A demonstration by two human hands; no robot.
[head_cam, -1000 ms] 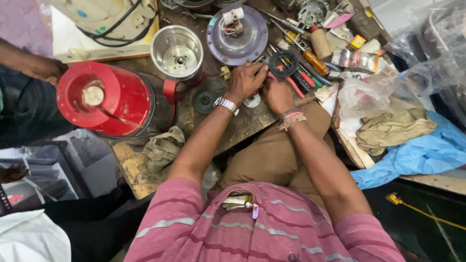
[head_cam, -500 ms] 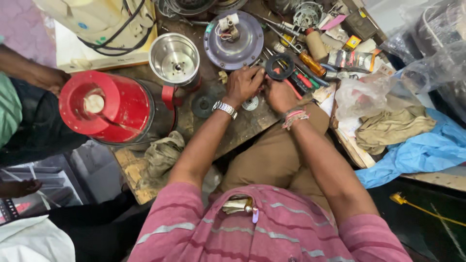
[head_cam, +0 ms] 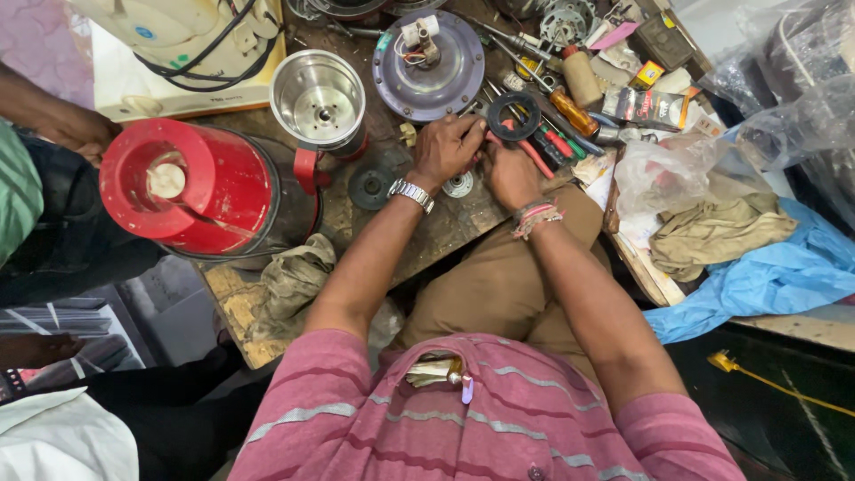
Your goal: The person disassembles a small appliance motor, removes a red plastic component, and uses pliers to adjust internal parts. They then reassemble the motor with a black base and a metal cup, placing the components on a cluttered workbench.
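While both of our hands meet over the middle of the bench (head_cam: 445,233), the head view shows them pressed close together on a small part that our fingers hide, so we cannot tell what it is or how it is gripped. Our left hand (head_cam: 448,149), with a metal watch (head_cam: 411,194) at the wrist, curls down over the spot with its fingers closed, probably to steady the piece against the wood. Our right hand (head_cam: 509,172), with threads at the wrist, lies just beside it, fingers bent toward the black ring (head_cam: 514,116), which it touches or nearly touches. A small white disc (head_cam: 460,184) lies on the bench below our left hand, and a dark disc (head_cam: 370,186) sits near it, both kept within easy reach. The purple motor plate (head_cam: 428,64) rests flat just beyond our hands, wires up. 1 steel jar (head_cam: 318,96) stands open-mouthed beside the red jar (head_cam: 189,189), off to the left and out of the working space. Screwdrivers (head_cam: 550,142) lie bunched to the right. The bench is worn, scratched wood, crowded at every edge; rags (head_cam: 720,232), a clear bag (head_cam: 663,169) and blue plastic (head_cam: 757,281) pile up on the right, and another person's arm (head_cam: 49,116) shows at the left.
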